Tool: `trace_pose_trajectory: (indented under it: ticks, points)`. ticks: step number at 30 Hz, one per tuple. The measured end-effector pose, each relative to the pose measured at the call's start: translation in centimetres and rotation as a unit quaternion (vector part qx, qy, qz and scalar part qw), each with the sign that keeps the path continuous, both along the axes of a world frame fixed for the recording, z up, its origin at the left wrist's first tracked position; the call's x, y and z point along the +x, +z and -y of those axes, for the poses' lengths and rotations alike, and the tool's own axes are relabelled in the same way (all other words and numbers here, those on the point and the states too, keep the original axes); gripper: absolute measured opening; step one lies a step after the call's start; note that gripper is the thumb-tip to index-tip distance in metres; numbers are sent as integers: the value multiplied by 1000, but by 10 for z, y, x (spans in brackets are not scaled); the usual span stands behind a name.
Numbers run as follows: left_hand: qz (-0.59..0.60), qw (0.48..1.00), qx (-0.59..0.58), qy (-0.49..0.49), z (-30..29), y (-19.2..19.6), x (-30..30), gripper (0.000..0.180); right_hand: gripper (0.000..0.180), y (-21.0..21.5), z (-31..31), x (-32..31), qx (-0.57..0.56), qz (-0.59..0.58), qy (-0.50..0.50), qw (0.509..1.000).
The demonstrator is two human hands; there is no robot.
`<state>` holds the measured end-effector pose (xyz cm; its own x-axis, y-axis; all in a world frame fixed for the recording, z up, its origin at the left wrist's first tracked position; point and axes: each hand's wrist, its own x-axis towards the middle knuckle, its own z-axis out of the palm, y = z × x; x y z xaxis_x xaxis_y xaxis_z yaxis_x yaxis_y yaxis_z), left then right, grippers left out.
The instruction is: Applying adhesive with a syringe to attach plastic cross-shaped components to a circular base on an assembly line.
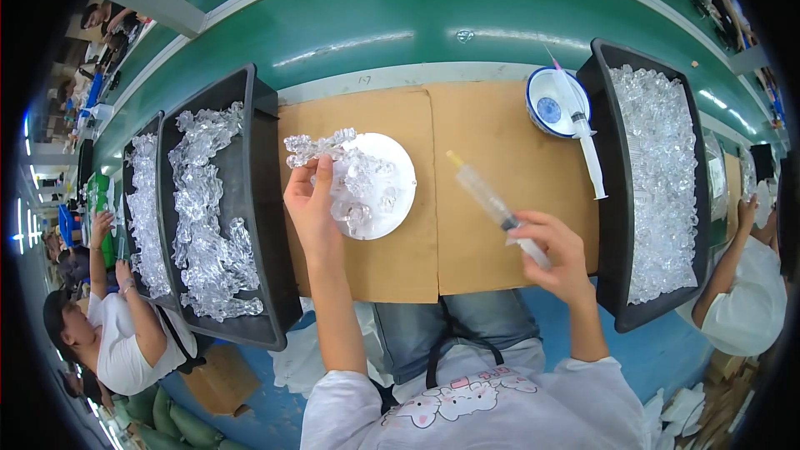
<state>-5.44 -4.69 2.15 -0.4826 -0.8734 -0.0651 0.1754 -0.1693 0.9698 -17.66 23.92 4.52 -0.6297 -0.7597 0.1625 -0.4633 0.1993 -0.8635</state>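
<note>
My left hand (310, 192) is closed on a clear plastic piece (321, 147) with knobbly ends, held over the left rim of a round white plate (398, 192). Several more clear pieces (367, 187) lie on that plate. To the right, my right hand (554, 254) grips a syringe (492, 200) by its plunger end. The syringe has a yellow tip pointing up and left, toward the middle of the cardboard mat (467, 271). A second syringe (581, 129), with a pink-based needle, leans across a white bowl with a blue rim (537, 115).
Black bins of clear pieces flank the mat: one bin (271, 242) on the left with another bin (154, 121) beyond it, and one bin (612, 200) on the right. Behind runs a green work surface (375, 8). Other people (125, 342) work at both sides.
</note>
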Motion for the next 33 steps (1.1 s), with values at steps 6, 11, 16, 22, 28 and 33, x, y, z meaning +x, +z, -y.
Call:
trace_pose_trajectory:
  ticks: [6, 11, 16, 22, 28, 33]
  points:
    - [15, 1000, -18, -1, -7, 3, 5, 20, 36, 21, 10, 3, 31, 4, 92, 995]
    - [22, 999, -28, -8, -13, 0, 9, 20, 38, 22, 14, 5, 54, 1, 106, 993]
    - [22, 999, -32, -20, -15, -3, 10, 17, 39, 20, 15, 7, 84, 0, 105, 991]
    - [27, 999, -17, -16, -16, -5, 9, 16, 38, 21, 15, 8, 104, -6, 104, 989]
    - [24, 999, -21, -15, -15, -8, 12, 15, 38, 19, 16, 8, 109, -6, 106, 988]
    - [26, 1000, -11, -12, -16, -6, 11, 16, 37, 19, 16, 9, 111, 3, 107, 988]
